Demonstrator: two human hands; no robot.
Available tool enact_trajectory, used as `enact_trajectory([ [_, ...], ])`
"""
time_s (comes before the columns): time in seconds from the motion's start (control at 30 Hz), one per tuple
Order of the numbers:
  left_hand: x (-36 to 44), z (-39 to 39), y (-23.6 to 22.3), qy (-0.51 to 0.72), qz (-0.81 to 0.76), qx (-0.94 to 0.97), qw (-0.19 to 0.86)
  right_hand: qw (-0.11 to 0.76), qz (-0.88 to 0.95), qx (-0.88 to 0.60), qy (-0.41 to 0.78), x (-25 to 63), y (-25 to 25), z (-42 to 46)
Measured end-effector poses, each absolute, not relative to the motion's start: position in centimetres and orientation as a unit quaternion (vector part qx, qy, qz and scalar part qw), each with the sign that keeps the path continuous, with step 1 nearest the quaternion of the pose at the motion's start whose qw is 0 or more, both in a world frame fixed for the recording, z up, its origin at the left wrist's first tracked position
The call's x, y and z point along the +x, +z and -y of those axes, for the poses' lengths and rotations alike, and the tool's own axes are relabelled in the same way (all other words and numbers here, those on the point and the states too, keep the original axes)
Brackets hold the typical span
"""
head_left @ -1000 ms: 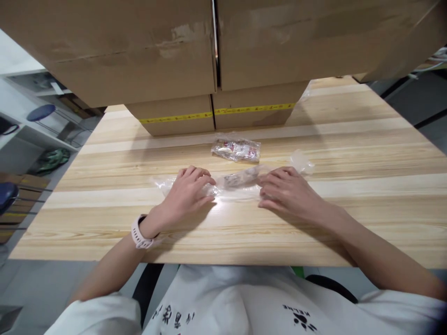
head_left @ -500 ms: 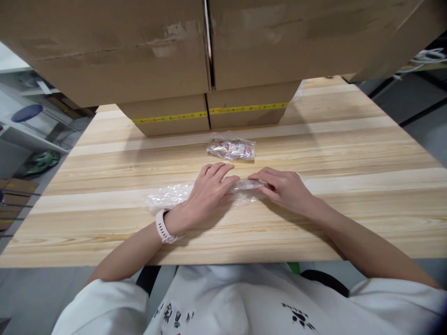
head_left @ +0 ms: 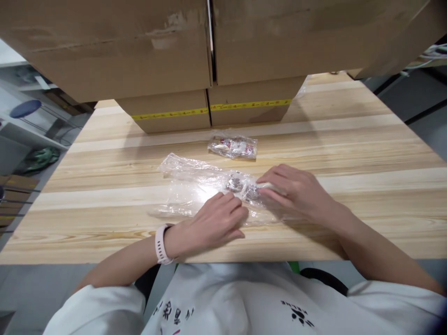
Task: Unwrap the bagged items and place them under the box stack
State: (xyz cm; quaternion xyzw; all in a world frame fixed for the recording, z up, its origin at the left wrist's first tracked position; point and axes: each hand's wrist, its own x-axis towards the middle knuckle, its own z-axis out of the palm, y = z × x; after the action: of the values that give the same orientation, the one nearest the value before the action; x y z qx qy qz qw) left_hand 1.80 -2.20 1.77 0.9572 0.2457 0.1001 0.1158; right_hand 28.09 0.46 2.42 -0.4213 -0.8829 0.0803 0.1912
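Observation:
A clear plastic bag (head_left: 188, 186) lies spread on the wooden table in front of me. Inside its right part, or beneath that layer, sits a small dark and silvery item (head_left: 239, 183); its kind is unclear through the glare. My right hand (head_left: 298, 190) pinches the bag's right end together with a whitish piece at the item's edge. At the bag's near side rests my left hand (head_left: 218, 221), fingers loosely bent and thumb apart, gripping nothing that I can see. Farther back lies a second clear packet (head_left: 233, 146) with red and white contents, untouched.
Large cardboard boxes (head_left: 132, 51) overhang the table's far side, with smaller taped boxes (head_left: 174, 116) beneath them. A blue stool (head_left: 26, 108) and shelving stand to the left. Cables (head_left: 433, 53) hang at the far right. The wooden table (head_left: 366, 153) ends close to my body.
The narrow, folded plastic has been spread into a wider sheet, showing the dark item. My left hand has moved nearer my body, off the middle of the plastic; my right hand shifted slightly right.

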Motion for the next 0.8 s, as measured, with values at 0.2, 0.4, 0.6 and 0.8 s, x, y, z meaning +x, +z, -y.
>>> enact_trajectory([
  [0.2,1.1,2.7,2.1,0.03,-0.239,0.959,0.146,0.088,0.921,-0.365,0.106,26.4,1.8,0.5],
  [0.4,-1.2,1.7,2.5,0.018,-0.244,0.958,0.146,0.073,0.908,-0.399,0.105,26.5,2.0,0.6],
  [0.6,-2.1,1.8,2.3,0.016,-0.269,0.946,0.182,0.101,0.931,-0.352,-0.006,24.7,0.7,1.2],
  [0.8,-2.1,1.9,2.1,0.007,-0.274,0.947,0.171,0.128,0.921,-0.349,-0.117,23.5,-1.1,1.5],
])
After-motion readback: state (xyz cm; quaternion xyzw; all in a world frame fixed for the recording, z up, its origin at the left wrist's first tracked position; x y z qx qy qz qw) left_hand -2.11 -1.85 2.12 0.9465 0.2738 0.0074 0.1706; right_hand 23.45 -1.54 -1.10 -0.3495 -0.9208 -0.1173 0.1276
